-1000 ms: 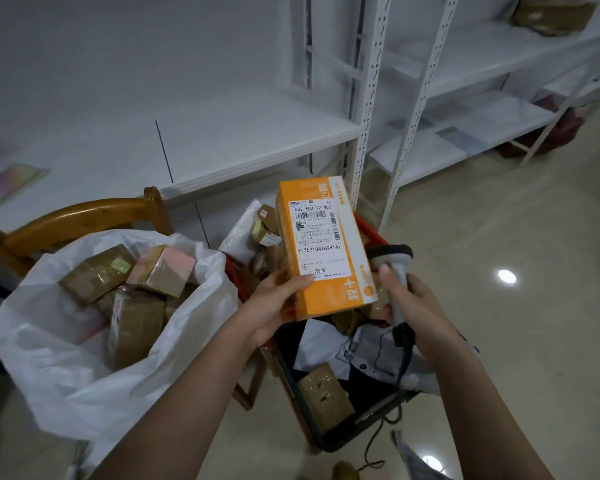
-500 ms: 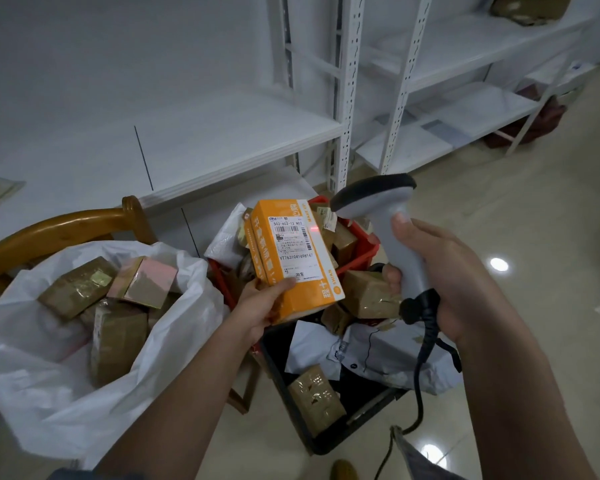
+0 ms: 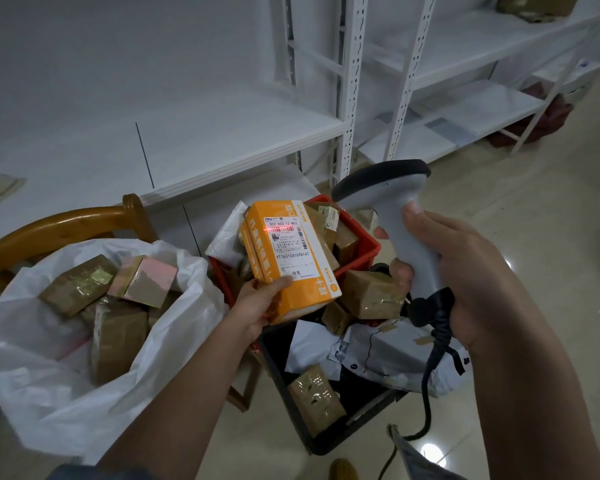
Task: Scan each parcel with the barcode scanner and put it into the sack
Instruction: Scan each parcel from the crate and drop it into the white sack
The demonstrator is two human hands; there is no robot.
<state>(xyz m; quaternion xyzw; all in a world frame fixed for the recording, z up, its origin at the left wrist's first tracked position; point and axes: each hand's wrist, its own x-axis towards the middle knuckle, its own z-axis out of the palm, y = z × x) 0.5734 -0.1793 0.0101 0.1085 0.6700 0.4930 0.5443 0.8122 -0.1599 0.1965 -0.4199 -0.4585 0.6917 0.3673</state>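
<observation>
Left hand (image 3: 257, 306) grips the orange box (image 3: 293, 261) at its lower end, thumb on the label face, fingers curled underneath. Box is held tilted over the red crate (image 3: 364, 251), label up. Red scan line sits across the barcode near the top of the label.

Right hand (image 3: 461, 268) is wrapped round the handle of the barcode scanner (image 3: 392, 209), thumb high on the grip. Scanner head points left toward the box, close but not touching. Black cable (image 3: 437, 355) drops from the handle base toward the floor.

White sack (image 3: 174, 337) is at left, mouth open, slumped against a wooden chair (image 3: 66, 223). Several brown taped parcels (image 3: 118, 337) already inside, plus one with a pinkish face.

Red crate holds more brown parcels and a white mailer bag. In front of it, a black crate (image 3: 329, 445) with one brown parcel, a grey mailer bag (image 3: 395, 358) and loose white paper.

White metal shelves (image 3: 347, 98) run behind everything. A brown parcel sits on the top shelf, far right. Floor is glossy beige tile.
</observation>
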